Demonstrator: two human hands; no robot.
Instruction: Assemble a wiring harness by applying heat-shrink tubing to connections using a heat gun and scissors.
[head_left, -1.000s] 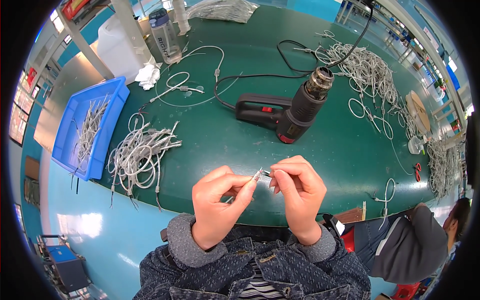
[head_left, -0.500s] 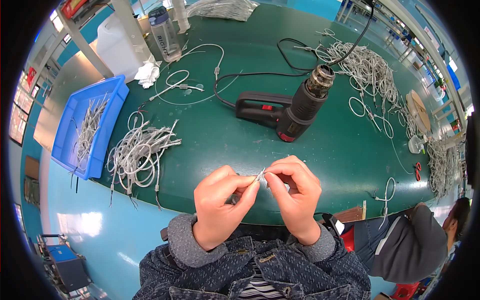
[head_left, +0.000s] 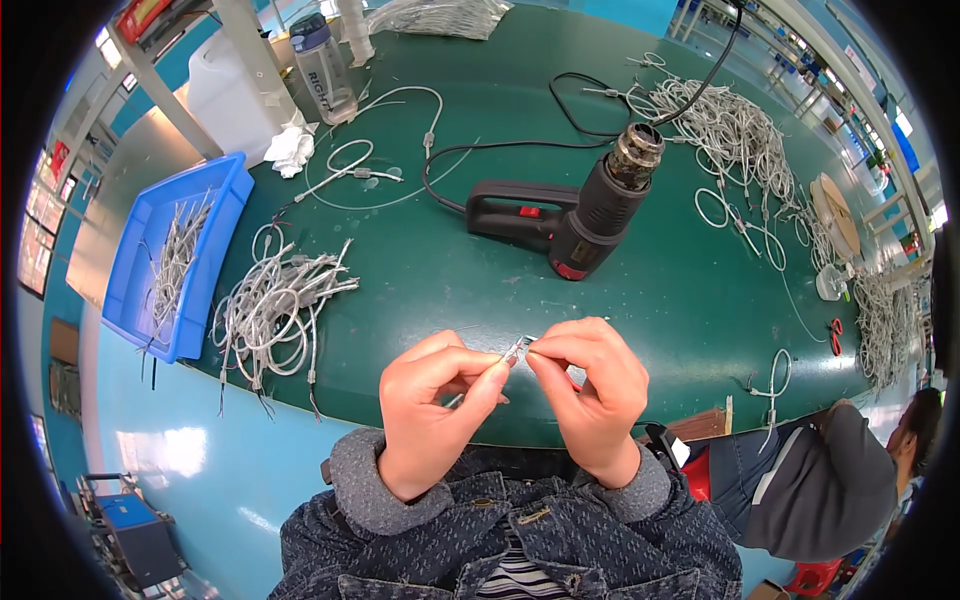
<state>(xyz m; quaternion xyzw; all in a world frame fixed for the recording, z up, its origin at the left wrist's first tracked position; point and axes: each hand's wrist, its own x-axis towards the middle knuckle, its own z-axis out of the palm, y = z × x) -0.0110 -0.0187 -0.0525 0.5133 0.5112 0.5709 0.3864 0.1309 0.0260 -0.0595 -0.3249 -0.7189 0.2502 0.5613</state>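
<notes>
Over the near edge of the green table (head_left: 420, 260), my left hand (head_left: 435, 405) pinches a thin grey-white cable (head_left: 513, 352) close to its end. Thumb and forefinger of my right hand (head_left: 598, 390) are closed on the fine dark wire ends (head_left: 527, 341) that come out of it. The rest of this cable is mostly hidden by my hands. A bit of red shows beneath my right fingers; I cannot make out what it is. Beyond my hands lies a black heat gun (head_left: 590, 222), its metal nozzle pointing away from me.
On the left, a bundle of grey cables (head_left: 285, 300) lies beside a blue tray (head_left: 228, 225) holding more. A cable heap (head_left: 730, 130), a spool (head_left: 836, 218) and red-handled scissors (head_left: 836, 335) are on the right. A bottle (head_left: 325, 75) stands far left. Another person (head_left: 830, 490) sits at right.
My fingertips have moved slightly apart, and dark wire ends now show between them. My left hand has shifted a little to the left. The whole view has moved slightly.
</notes>
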